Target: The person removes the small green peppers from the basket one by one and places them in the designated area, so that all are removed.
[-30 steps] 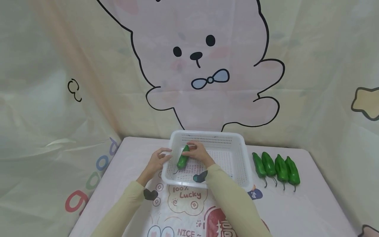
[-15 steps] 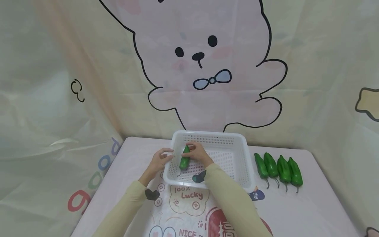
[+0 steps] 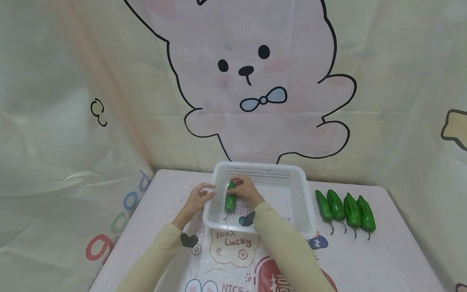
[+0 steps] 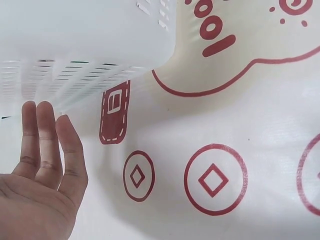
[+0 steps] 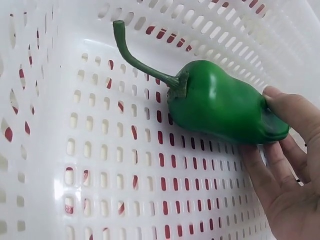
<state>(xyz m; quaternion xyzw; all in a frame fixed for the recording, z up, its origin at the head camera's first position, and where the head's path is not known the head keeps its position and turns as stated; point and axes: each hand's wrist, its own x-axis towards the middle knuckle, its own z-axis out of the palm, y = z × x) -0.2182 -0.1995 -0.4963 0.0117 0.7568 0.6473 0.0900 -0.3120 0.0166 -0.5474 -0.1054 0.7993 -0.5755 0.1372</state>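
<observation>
Inside the white perforated basket [image 3: 281,198], toward its left side, my right hand [image 3: 245,189] pinches a green pepper [image 3: 230,200] by its far end. In the right wrist view the thumb and fingers grip the tip of the pepper [image 5: 215,102], and its curved stem points away from the hand. My left hand [image 3: 196,200] is at the basket's left wall with fingers extended. The left wrist view shows that hand [image 4: 47,175] with straight fingers, their tips at the basket's slotted side [image 4: 90,35].
To the right of the basket, several green peppers [image 3: 352,211] lie side by side, stems toward me. A printed white cloth [image 3: 386,251] covers the table. Behind it hangs a backdrop with a cartoon animal [image 3: 255,134].
The held pepper has turned slightly, now lying more nearly straight toward me. Both hands stay in nearly the same place against the basket; the whole view has shifted slightly.
</observation>
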